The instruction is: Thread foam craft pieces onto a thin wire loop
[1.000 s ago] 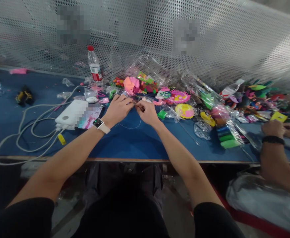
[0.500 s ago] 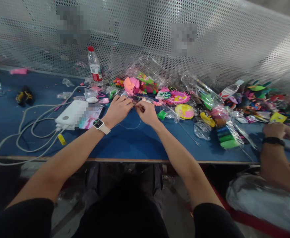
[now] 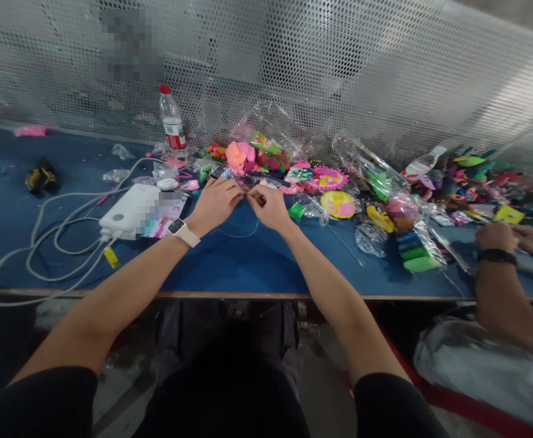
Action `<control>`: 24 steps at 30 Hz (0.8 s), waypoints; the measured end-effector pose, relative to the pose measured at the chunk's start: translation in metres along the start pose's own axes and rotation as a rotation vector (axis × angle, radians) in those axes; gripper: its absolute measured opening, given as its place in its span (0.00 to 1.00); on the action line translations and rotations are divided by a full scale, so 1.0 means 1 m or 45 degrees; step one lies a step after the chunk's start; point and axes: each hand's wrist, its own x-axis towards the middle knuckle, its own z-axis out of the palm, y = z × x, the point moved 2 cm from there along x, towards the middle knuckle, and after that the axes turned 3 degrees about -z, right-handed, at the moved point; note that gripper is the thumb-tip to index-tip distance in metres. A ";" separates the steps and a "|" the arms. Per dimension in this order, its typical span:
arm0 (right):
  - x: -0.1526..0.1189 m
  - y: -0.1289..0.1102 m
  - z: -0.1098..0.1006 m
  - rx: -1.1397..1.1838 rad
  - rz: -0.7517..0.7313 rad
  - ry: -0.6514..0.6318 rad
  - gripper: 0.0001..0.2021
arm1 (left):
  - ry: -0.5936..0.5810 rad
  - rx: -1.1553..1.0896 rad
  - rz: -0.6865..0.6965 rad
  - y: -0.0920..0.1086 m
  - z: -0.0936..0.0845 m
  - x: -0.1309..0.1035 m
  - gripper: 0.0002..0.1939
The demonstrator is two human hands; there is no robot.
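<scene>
My left hand (image 3: 217,202) and my right hand (image 3: 266,204) meet fingertip to fingertip over the blue table (image 3: 234,267). Both are closed in a pinch, and what lies between the fingers is too small to make out. A thin pale thread (image 3: 239,235) curves on the table just below them. Beyond my hands lie a pink foam flower (image 3: 240,156) and a pink gear-shaped piece (image 3: 328,179). To the right of my right hand are a green piece (image 3: 296,211) and a yellow and pink disc (image 3: 337,204).
A bottle with a red cap (image 3: 172,118) stands at the back left. A white power bank (image 3: 129,210) with looped cables lies left of my hands. Packaged foam pieces (image 3: 419,252) and a co-worker's hands (image 3: 497,237) are at the right. A perforated metal panel (image 3: 248,61) rises behind.
The whole view has shifted slightly. My hands keep nearly the same pinched pose, and the co-worker's hands at the right have moved a little.
</scene>
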 end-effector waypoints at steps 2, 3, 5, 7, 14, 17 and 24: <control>0.000 0.001 -0.001 0.013 -0.006 -0.011 0.06 | -0.012 -0.182 -0.082 -0.005 0.002 0.001 0.10; 0.000 0.002 -0.002 0.020 -0.012 -0.014 0.06 | -0.024 -0.295 -0.126 -0.008 0.003 0.002 0.09; 0.001 0.003 -0.004 0.032 -0.022 -0.015 0.06 | -0.070 -0.551 -0.217 -0.013 0.007 0.003 0.08; 0.001 0.002 -0.006 0.041 -0.028 -0.015 0.06 | -0.139 -0.833 -0.315 -0.018 0.012 0.004 0.09; 0.003 -0.006 -0.010 0.147 -0.003 0.018 0.08 | -0.303 -1.491 -0.537 -0.015 0.018 0.002 0.13; 0.004 -0.006 -0.008 0.173 0.069 0.038 0.09 | -0.272 -1.442 -0.514 -0.015 0.014 0.004 0.13; 0.006 0.004 0.000 0.268 0.143 0.080 0.11 | -0.025 -0.731 -0.258 -0.012 0.003 0.004 0.03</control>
